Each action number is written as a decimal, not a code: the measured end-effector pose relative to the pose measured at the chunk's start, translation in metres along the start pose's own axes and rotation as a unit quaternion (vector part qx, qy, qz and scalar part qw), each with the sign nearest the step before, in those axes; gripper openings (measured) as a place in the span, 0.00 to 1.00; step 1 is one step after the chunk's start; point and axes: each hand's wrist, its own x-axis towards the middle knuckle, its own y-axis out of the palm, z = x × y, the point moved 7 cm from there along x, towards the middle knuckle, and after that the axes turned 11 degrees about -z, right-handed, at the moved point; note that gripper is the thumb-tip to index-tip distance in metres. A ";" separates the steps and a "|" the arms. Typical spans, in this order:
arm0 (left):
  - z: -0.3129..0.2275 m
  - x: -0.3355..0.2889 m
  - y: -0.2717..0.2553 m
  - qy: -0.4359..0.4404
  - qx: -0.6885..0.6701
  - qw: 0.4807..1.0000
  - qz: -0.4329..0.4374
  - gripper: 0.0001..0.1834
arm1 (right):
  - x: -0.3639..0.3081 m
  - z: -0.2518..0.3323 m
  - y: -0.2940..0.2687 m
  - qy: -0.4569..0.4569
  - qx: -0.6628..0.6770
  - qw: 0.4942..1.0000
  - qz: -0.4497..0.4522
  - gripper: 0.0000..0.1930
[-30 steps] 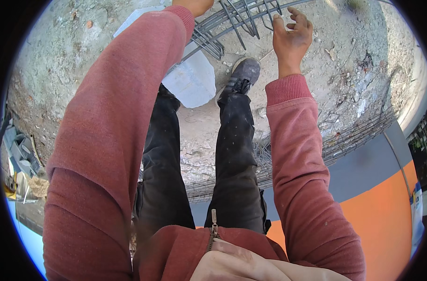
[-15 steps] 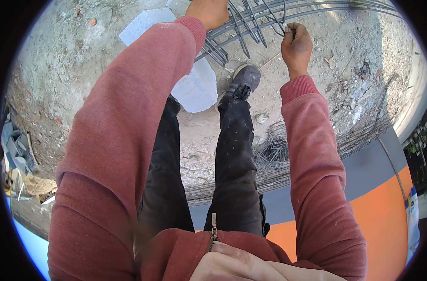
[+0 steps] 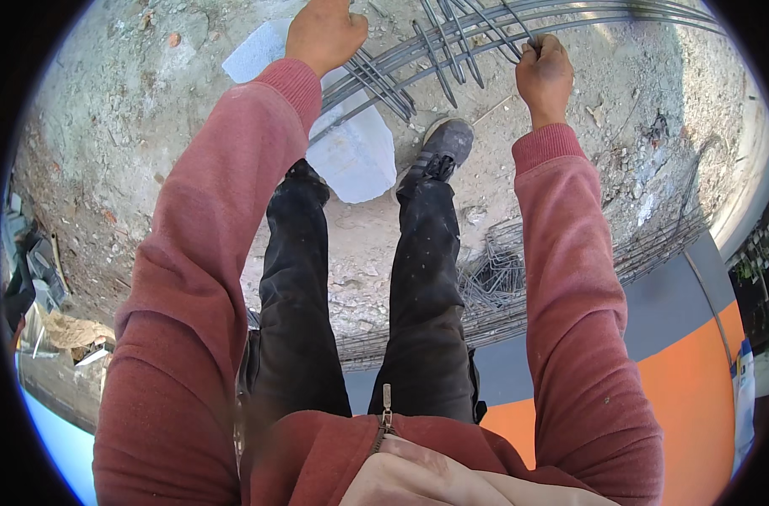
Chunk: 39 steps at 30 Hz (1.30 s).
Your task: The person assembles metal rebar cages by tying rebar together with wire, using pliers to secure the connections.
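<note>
A bundle of long steel reinforcing bars [image 3: 418, 46] crosses the top of the view, with several bent wire stirrups [image 3: 436, 67] around it. My right hand [image 3: 545, 80] is closed, thumb and fingers pinching the end of one stirrup at the near side of the bars. Over the left part of the bundle, my left hand [image 3: 323, 35] is curled, next to a group of stirrups pushed close together. Its fingertips are hidden at the upper edge, so I cannot see what they hold.
Pale flat slabs [image 3: 355, 160] lie under the bars on rubble-strewn ground. My shoe [image 3: 448, 142] stands just short of the bundle. A pile of bent stirrups [image 3: 496, 274] and long rods lie by my legs, beside a grey and orange surface [image 3: 671, 396]. Scraps [image 3: 68, 329] lie at far left.
My left hand has moved left along the bars, uncovering more of the bundle's left end. My right hand has shifted slightly right and away from me, still on a stirrup.
</note>
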 end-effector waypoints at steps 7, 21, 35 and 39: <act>0.004 -0.025 -0.019 0.010 -0.048 0.999 -0.004 0.37 | -0.035 -0.046 0.001 0.041 -0.011 0.998 0.051 0.07; 0.033 -0.058 -0.006 -0.025 0.032 0.965 0.259 0.13 | -0.182 0.107 0.032 0.600 0.416 0.612 0.305 0.09; 0.022 -0.042 -0.011 0.173 0.109 0.965 0.166 0.10 | -0.228 0.133 0.068 0.682 0.502 0.520 0.111 0.06; 0.019 -0.040 -0.014 0.195 0.116 0.965 0.132 0.10 | -0.231 0.133 0.067 0.685 0.497 0.524 0.101 0.06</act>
